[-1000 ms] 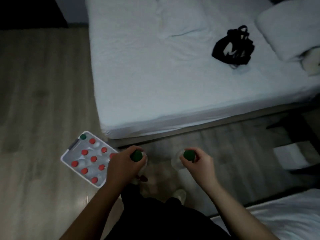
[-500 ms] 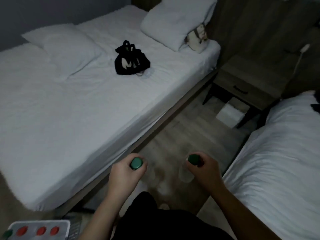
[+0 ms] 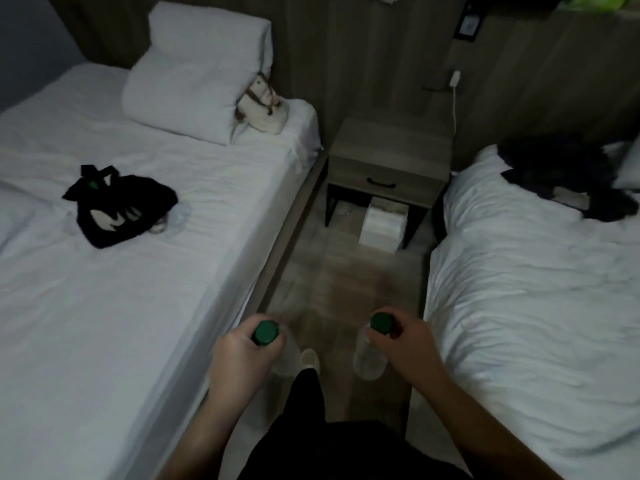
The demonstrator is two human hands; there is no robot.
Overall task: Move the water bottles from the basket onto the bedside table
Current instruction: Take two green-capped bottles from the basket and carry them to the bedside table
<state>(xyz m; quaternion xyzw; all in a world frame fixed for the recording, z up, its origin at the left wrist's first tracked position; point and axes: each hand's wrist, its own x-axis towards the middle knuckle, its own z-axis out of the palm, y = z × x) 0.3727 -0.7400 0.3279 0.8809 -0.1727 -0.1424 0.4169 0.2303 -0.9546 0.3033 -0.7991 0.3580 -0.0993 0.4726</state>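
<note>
- In the aisle between two white beds, I stand with a water bottle in each hand, facing the wall at the far end.
- My left hand [image 3: 239, 355] is curled tight round the neck of the left bottle [image 3: 285, 358], fingers closed just under its green cap [image 3: 265, 333].
- My right hand [image 3: 405, 344] grips the right bottle [image 3: 369, 362] the same way, by the neck.
- Both bottles hang upright, long axis vertical, with their clear bodies below my fists. They are apart from each other, and my shoe [image 3: 309, 358] shows between them.
- The desk [image 3: 389, 143] stands straight ahead against the wood-panelled wall, between the heads of the left bed [image 3: 138, 271] and the right bed [image 3: 536, 289].
- It lies well apart from both hands, with a stretch of bare floor [image 3: 339, 278] in between. It sits a little right of centre, so I judge my right hand slightly the nearer.
- Neither hand looks able to reach the top from here, so I judge this the carrying step, with the placing yet to come.
- The coming move calls for walking forward, then lowering each bottle base-first onto the top.
- The basket is out of view.
- A black bag [image 3: 121, 206] lies on the left bed, and a white box [image 3: 382, 225] sits on the floor under the desk.
</note>
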